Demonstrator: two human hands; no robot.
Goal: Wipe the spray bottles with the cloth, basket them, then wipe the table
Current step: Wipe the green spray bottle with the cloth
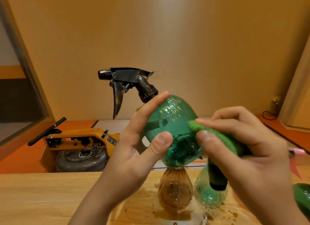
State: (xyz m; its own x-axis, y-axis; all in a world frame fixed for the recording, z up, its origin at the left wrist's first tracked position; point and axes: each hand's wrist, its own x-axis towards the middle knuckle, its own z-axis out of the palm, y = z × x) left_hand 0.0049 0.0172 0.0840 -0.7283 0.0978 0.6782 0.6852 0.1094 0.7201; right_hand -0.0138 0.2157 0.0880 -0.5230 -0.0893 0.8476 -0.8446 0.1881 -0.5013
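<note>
While the left hand [139, 151] grips the green spray bottle [171, 120] in the air above the counter [50, 199], thumb and fingers curled round its body, the right hand [251, 151] pinches the green cloth [223, 137] and presses it to the bottle's side. The black trigger head [124, 78] points up and left.

Progress, as a judgement: early. This bottle is mid-wipe. An amber bottle [174, 191] and a second green bottle [209, 196] stand touching on the counter below, their heads hidden behind the hands. No basket can be made out; a green thing [302, 196] at the right edge is cut off and I cannot tell what it is. Wet patches [142, 204] lie around the standing bottles, so the counter wipe is not yet done.

Writing: none readable on the bottles. The orange machine [80, 140] behind carries a small sticker [112, 140], too small to read.
</note>
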